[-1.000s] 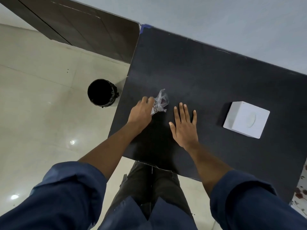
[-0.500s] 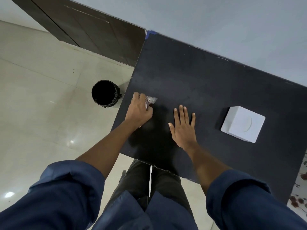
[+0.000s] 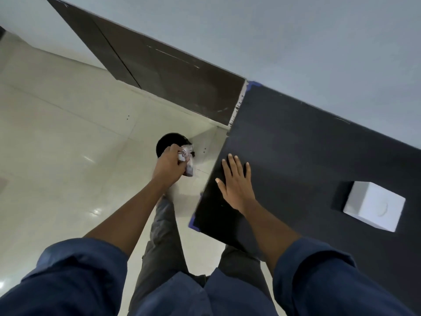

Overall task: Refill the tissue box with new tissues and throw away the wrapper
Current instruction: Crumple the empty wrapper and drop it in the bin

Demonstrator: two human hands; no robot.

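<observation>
The left arm is stretched forward and to the left, sleeve rolled above the elbow, and the left hand (image 3: pixel 168 167) is curled into a closed grip, knuckles up. The right hand (image 3: pixel 237 181) is laid flat, palm down, fingers (image 3: pixel 232 164) spread and extended.

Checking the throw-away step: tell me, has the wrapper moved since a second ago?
Yes. The wrapper, gripped in the left hand, went left off the table to over the bin.

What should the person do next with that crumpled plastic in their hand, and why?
Probably open the left hand and drop the crumpled clear plastic wrapper: it is held right above the round black bin on the floor. The white cube tissue box sits closed on the table.
</observation>
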